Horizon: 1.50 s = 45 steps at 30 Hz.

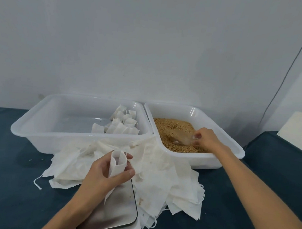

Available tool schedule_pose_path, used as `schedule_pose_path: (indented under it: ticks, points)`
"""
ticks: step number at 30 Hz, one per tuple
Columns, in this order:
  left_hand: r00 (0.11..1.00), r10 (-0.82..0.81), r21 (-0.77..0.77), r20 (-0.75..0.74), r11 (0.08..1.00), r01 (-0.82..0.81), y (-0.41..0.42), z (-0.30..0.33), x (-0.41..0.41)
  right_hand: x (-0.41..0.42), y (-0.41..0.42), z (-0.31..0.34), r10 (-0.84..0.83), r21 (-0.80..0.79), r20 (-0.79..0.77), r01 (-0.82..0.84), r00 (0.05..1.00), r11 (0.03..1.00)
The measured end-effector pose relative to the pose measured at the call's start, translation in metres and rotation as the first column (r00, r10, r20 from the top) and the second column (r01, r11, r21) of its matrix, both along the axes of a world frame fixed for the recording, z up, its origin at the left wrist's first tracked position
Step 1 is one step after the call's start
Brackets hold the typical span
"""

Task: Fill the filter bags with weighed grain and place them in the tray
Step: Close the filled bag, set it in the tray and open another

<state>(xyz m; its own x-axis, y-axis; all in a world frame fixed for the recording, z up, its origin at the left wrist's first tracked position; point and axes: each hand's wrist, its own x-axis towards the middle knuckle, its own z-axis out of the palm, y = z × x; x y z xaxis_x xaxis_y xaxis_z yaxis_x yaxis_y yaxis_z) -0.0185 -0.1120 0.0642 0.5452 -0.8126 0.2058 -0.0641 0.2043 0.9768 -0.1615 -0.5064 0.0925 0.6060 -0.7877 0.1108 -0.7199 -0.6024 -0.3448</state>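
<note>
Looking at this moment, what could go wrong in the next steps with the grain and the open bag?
1. The right hand digs a clear scoop into the grain; carrying it over the loose empty bags may spill grain.
2. The left hand holds the filter bag open only narrowly, so pouring may miss.
3. Empty bags overlap the scale edge, which could distort the reading.

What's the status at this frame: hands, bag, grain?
Left hand holds an empty filter bag open above the scale. Right hand dips a clear scoop into the grain. Filled bags sit in the left tray. Nothing blocking.
</note>
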Motion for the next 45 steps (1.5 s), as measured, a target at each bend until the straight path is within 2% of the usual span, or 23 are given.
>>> schedule_pose_path:
  ticks: [5,12,19,26,31,36,45]
  points:
    - [1.000,0.008,-0.004,0.010,1.000,-0.008,-0.001,-0.001,0.002,0.000,-0.004,-0.002,0.001,0.060,0.063,-0.004,0.998,0.998]
    - [1.000,0.006,0.023,-0.006,1.000,-0.006,0.000,-0.004,0.003,-0.005,-0.005,0.000,-0.017,-0.014,0.156,0.019,0.988,1.000]
    - [0.999,0.033,-0.003,-0.001,0.999,-0.033,-0.001,-0.002,0.000,-0.012,0.004,0.010,0.022,0.016,0.185,-0.025,0.982,1.000]
    - [0.998,-0.053,0.020,0.043,0.998,0.052,0.003,0.003,-0.005,-0.011,0.065,0.043,0.230,0.040,0.285,-0.251,0.931,0.967]
    - [0.998,-0.041,0.044,0.050,0.998,0.039,0.003,0.004,-0.007,-0.024,0.125,0.066,0.457,0.037,0.331,-0.495,0.825,0.868]
    - [0.997,-0.047,0.057,0.054,0.997,0.044,0.001,0.003,-0.009,-0.034,0.164,0.082,0.584,-0.009,0.232,-0.599,0.778,0.801]
    - [0.998,-0.068,0.042,0.019,0.997,0.067,0.001,0.001,-0.009,-0.039,0.180,0.096,0.628,-0.177,0.039,-0.614,0.777,0.770]
